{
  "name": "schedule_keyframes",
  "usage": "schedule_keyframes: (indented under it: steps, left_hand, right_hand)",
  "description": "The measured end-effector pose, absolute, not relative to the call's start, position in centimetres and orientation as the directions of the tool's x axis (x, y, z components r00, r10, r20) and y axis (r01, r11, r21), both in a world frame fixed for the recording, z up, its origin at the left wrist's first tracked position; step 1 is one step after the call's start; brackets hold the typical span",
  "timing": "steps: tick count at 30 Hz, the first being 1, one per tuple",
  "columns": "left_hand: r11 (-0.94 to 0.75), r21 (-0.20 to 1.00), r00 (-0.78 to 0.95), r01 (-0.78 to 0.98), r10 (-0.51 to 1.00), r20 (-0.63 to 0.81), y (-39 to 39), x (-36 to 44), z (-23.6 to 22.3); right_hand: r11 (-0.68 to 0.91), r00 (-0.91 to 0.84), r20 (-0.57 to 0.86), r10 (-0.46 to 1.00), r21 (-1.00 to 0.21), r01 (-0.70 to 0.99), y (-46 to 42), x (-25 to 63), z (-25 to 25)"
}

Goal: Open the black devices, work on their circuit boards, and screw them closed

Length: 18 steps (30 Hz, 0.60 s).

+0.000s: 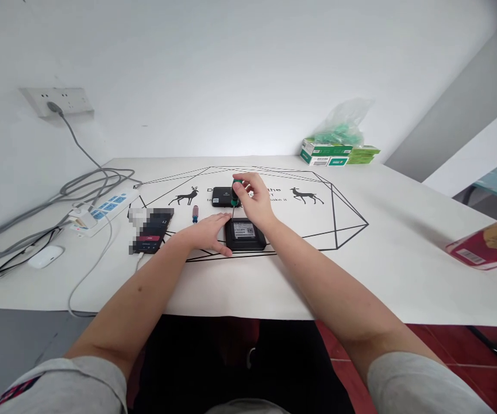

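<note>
1. I find the right hand [254, 200] clenched on a green screwdriver [235, 201], tip at the far-left corner of the black case [247, 242].
2. The left hand [208, 233]: unclenched, against the case's left edge.
3. Case flat on white table [381, 247].

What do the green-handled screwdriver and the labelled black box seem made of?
Green-handled screwdriver: the handle is probably plastic, by its solid color; gloss is hard to judge. The thin grey shaft looks like metal.
Black box: likely smooth plastic, from its even darkness and rounded corners. Its label may be paper or film.
</note>
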State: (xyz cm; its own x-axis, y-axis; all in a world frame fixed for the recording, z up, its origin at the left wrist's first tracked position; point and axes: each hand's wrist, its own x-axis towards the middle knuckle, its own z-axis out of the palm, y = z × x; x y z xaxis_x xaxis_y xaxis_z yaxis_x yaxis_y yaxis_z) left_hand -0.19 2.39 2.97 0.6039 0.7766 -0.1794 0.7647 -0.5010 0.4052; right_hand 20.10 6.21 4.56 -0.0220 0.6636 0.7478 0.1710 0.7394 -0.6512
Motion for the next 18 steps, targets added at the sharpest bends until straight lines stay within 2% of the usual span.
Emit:
schedule_keyframes:
  steps: [3,7,12,18]
  left_hand:
    - [-0.505,0.406,0.61,0.762,0.771,-0.186,2.5,-0.3,2.9]
    - [-0.493,0.408,0.601,0.768,0.775,-0.195,2.5,-0.4,2.9]
    - [-0.494,0.408,0.603,0.768,0.773,-0.198,2.5,-0.4,2.9]
    - [-0.486,0.385,0.588,0.785,0.781,-0.211,2.6,-0.2,3.0]
  right_hand:
    - [0.736,-0.036,0.739,0.672,-0.663,0.137,6.4,20.8,4.6]
    - [0.671,-0.069,0.668,0.741,-0.737,0.074,6.7,22.0,4.6]
    - [0.685,-0.091,0.679,0.729,-0.723,0.091,6.8,22.4,4.5]
    - [0.57,-0.187,0.585,0.789,-0.811,-0.129,6.7,21.1,4.7]
